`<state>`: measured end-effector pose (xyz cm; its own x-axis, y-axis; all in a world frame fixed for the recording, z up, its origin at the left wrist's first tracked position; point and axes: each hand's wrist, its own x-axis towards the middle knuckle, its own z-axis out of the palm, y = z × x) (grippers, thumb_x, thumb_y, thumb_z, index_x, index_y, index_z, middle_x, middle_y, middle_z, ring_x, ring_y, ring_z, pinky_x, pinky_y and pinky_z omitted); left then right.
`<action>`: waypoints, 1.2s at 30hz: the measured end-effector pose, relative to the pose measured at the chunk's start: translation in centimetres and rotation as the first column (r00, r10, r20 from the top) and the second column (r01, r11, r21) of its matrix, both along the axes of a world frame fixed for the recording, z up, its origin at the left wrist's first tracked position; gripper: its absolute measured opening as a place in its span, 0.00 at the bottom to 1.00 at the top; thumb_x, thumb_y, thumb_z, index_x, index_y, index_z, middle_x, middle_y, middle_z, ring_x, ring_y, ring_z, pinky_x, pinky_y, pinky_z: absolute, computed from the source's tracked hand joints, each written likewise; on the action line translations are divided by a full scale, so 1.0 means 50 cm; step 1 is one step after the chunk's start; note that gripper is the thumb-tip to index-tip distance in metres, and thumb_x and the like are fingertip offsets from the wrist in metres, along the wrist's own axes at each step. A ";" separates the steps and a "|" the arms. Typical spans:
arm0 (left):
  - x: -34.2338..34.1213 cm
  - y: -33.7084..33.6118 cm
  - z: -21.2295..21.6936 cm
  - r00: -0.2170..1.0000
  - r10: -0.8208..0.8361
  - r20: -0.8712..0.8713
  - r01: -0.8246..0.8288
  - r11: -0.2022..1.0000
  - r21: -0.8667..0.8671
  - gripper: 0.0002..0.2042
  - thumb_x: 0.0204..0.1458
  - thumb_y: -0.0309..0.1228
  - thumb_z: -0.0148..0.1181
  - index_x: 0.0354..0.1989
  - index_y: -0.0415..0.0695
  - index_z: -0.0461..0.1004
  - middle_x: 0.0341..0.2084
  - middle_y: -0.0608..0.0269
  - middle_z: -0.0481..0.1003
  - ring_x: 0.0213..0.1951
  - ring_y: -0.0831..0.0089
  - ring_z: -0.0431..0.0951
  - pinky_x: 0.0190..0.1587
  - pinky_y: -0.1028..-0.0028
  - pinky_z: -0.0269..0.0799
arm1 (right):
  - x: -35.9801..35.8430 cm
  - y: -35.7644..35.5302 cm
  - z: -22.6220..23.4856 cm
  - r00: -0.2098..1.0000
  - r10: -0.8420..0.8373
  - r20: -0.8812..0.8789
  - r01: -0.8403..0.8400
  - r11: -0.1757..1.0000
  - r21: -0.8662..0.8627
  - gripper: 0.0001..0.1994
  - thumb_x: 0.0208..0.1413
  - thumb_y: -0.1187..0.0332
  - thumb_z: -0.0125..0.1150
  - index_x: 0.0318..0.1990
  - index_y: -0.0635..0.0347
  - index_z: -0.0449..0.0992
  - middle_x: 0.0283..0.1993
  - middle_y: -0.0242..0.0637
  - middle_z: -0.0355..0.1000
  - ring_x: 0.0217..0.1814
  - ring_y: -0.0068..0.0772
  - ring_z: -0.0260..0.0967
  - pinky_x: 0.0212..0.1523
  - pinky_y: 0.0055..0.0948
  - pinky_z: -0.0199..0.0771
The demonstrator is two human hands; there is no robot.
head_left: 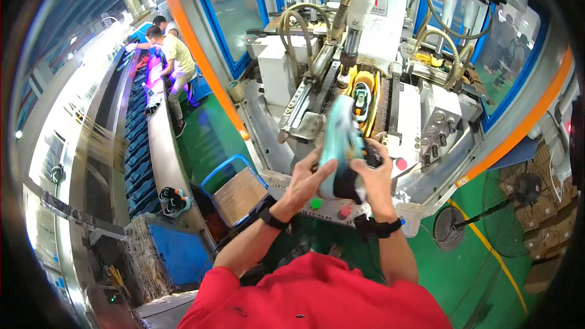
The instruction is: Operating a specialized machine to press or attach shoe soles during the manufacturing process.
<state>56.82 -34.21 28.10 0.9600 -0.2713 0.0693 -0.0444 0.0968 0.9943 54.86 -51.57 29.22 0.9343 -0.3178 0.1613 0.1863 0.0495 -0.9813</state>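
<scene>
Hands, left (303,180) and right (376,178), grip one blurred teal-and-black sneaker (339,140) before the industrial machine (281,67), where another sneaker (362,99) sits.

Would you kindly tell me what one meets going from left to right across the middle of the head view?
Dark shoes, blue cart, left hand, pale teal shoe, right hand, red button, fan base, cardboard boxes.

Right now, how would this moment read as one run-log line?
left hand: gripping shoe | right hand: gripping shoe | shoe: motion-blurred | second shoe: in machine
</scene>
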 end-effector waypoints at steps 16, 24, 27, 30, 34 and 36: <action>0.663 -0.377 -0.329 0.882 0.269 0.388 -0.462 0.658 0.594 0.21 0.45 0.35 0.63 0.43 0.32 0.71 0.33 0.38 0.77 0.38 0.45 0.78 0.43 0.56 0.74 | -0.001 -0.337 -0.033 0.714 -0.700 0.009 0.683 0.694 -0.229 0.26 0.42 0.79 0.59 0.55 0.69 0.69 0.50 0.38 0.70 0.48 0.30 0.68 0.55 0.29 0.66; 0.528 -0.195 -0.153 0.740 -0.031 -0.671 -0.197 0.945 -0.262 0.12 0.49 0.30 0.63 0.35 0.31 0.76 0.31 0.58 0.78 0.34 0.68 0.80 0.37 0.71 0.76 | 0.385 -0.459 0.069 0.853 -0.491 -0.177 0.263 0.697 -0.667 0.27 0.36 0.66 0.68 0.46 0.71 0.74 0.39 0.42 0.75 0.40 0.33 0.72 0.44 0.27 0.71; 0.377 -0.073 -0.124 0.839 -0.090 -0.536 -0.142 0.916 -0.376 0.08 0.54 0.27 0.58 0.38 0.34 0.74 0.34 0.59 0.77 0.37 0.69 0.79 0.36 0.68 0.78 | 0.553 -0.363 0.068 0.860 -0.437 -0.263 0.021 0.545 -0.838 0.31 0.32 0.56 0.71 0.44 0.70 0.75 0.39 0.51 0.76 0.41 0.44 0.75 0.42 0.31 0.74; 0.258 0.056 -0.041 0.798 -0.050 -0.601 -0.154 0.947 -0.283 0.12 0.54 0.27 0.58 0.43 0.32 0.74 0.37 0.60 0.76 0.38 0.73 0.77 0.42 0.73 0.73 | 0.710 -0.314 -0.048 0.813 -0.312 -0.491 -0.226 0.609 -0.760 0.27 0.33 0.59 0.71 0.43 0.66 0.78 0.42 0.53 0.77 0.44 0.47 0.76 0.44 0.34 0.75; 0.117 0.232 -0.014 0.823 0.233 -0.518 -0.336 0.935 -0.114 0.16 0.50 0.27 0.60 0.46 0.31 0.72 0.38 0.60 0.76 0.39 0.74 0.76 0.45 0.75 0.71 | 0.787 -0.175 -0.162 0.798 -0.429 -0.422 -0.226 0.436 -0.871 0.21 0.39 0.64 0.67 0.42 0.67 0.77 0.44 0.55 0.76 0.46 0.52 0.76 0.48 0.41 0.76; 0.054 0.286 0.014 0.782 0.385 -0.491 -0.480 0.873 -0.080 0.16 0.50 0.27 0.60 0.46 0.31 0.72 0.39 0.58 0.76 0.40 0.74 0.77 0.46 0.75 0.72 | 0.803 -0.150 -0.262 0.846 -0.452 -0.282 -0.107 0.375 -0.921 0.21 0.43 0.66 0.64 0.45 0.67 0.71 0.42 0.56 0.76 0.45 0.53 0.76 0.46 0.44 0.76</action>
<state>59.52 -19.92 28.79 0.9083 0.1533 -0.3892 0.3142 0.3640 0.8768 95.03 -59.09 16.11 0.9086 -0.4113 0.0723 -0.3604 -0.8598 -0.3619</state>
